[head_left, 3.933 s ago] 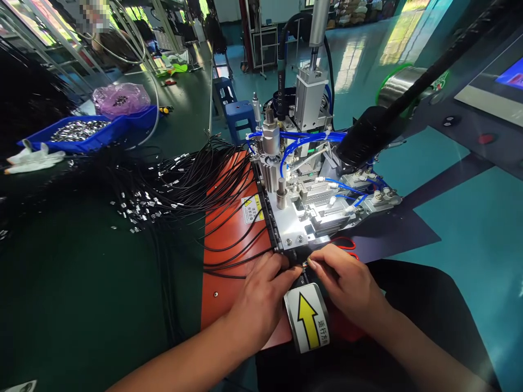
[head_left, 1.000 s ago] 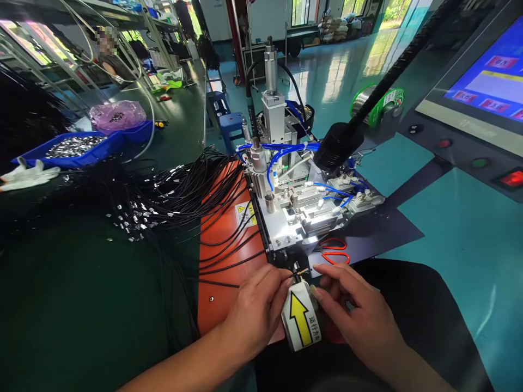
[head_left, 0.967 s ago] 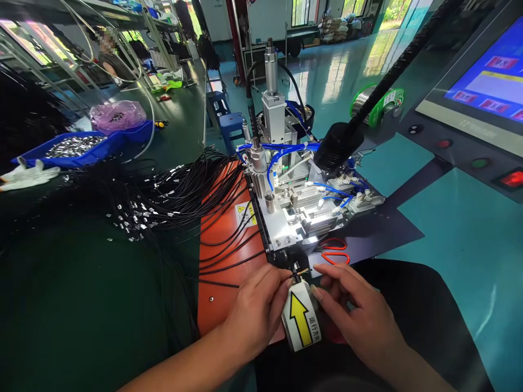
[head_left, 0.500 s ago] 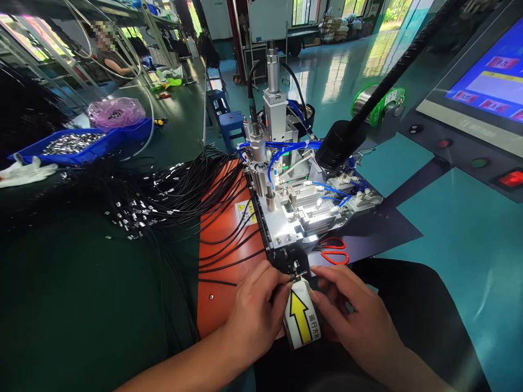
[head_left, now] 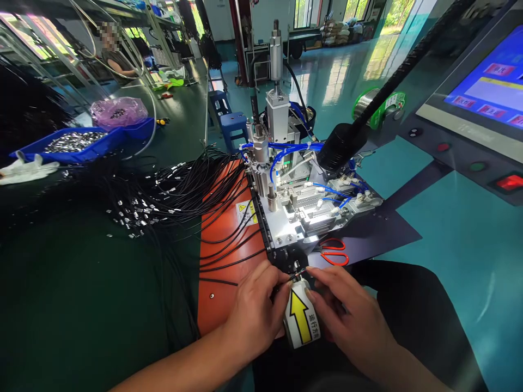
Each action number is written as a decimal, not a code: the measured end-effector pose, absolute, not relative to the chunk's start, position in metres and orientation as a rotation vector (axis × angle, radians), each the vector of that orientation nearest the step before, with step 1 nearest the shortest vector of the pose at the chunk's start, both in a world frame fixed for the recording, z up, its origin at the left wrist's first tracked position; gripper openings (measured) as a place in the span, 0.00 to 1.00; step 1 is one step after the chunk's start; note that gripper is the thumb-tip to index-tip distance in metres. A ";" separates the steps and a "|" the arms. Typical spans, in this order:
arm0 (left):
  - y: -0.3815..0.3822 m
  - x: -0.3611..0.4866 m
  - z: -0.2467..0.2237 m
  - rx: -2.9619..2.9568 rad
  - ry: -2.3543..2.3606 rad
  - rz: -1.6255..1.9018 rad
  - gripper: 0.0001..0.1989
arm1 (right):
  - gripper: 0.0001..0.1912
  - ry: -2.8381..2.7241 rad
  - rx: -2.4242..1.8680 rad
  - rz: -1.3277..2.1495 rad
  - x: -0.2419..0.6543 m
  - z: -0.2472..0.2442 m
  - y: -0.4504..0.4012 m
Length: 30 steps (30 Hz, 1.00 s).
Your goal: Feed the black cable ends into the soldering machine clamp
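Observation:
Near the front of the machine, my left hand (head_left: 261,305) pinches a thin black cable (head_left: 291,278) between thumb and forefinger. The cable's stripped end points right, over the top of a white block (head_left: 303,318) marked with a yellow arrow. My right hand (head_left: 347,310) is on the block's other side, its forefinger at the wire end and its thumb against the block's edge. A gap shows between that thumb and forefinger. Just beyond the fingertips stands the metal machine (head_left: 310,201) with blue air tubes.
Many black cables with metal ends (head_left: 139,212) lie left, partly across an orange plate (head_left: 223,305). Red-handled scissors (head_left: 335,253) lie beside the machine. A blue tray (head_left: 73,144) holds small metal parts. At right are a solder wire spool (head_left: 370,103) and control panel (head_left: 469,147). A person (head_left: 116,62) sits far left.
My right forefinger and thumb have moved slightly left, the forefinger reaching the wire end. The tall cylinder's top at the machine's back has risen, baring a rod. My left hand stays put.

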<state>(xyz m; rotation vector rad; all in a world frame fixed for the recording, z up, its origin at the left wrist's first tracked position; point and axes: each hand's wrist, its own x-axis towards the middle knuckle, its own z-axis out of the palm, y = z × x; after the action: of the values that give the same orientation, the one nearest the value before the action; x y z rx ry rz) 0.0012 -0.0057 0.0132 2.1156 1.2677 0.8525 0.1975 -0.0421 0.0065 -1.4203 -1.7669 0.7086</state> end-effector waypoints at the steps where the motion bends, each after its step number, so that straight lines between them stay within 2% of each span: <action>1: -0.006 0.001 0.013 2.113 1.269 0.853 0.04 | 0.15 -1.769 -1.422 0.706 0.197 0.006 -0.042; 16: -0.005 0.001 0.015 2.053 1.298 0.826 0.05 | 0.18 -1.859 -1.395 0.535 0.192 -0.003 -0.049; 22: -0.005 0.002 0.015 2.061 1.302 0.823 0.06 | 0.08 -1.664 -1.469 0.809 0.192 0.006 -0.039; 25: -0.006 0.002 0.014 2.049 1.281 0.821 0.06 | 0.07 -1.622 -1.519 0.934 0.192 0.012 -0.030; 30: -0.006 0.000 0.015 2.022 1.277 0.806 0.06 | 0.07 -1.644 -1.482 0.850 0.189 0.010 -0.025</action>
<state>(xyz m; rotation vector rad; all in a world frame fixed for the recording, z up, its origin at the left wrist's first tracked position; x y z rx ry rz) 0.0002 -0.0060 0.0150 2.0215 1.2769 0.8064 0.1894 -0.0247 0.0105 -1.4819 -1.6436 0.8500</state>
